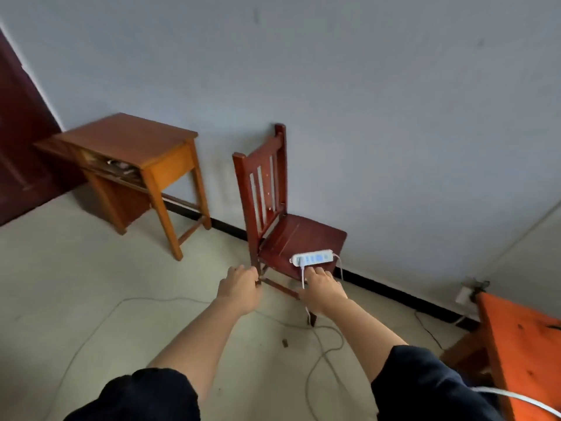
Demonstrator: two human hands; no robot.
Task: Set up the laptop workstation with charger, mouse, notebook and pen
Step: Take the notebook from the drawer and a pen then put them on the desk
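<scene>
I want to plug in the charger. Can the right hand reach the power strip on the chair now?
Probably yes: the right hand is at the chair seat edge just below the power strip, nothing between them.

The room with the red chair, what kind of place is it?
Probably a plain, sparsely furnished room in a home or dormitory. A dark red wooden chair stands against a bare wall, with a white power strip on its seat, and a small wooden desk stands nearby on a pale floor.

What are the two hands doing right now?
Left hand: closed on the dark red wooden chair's front leg.
Right hand: at the seat's front edge; grip cannot be told.
</scene>
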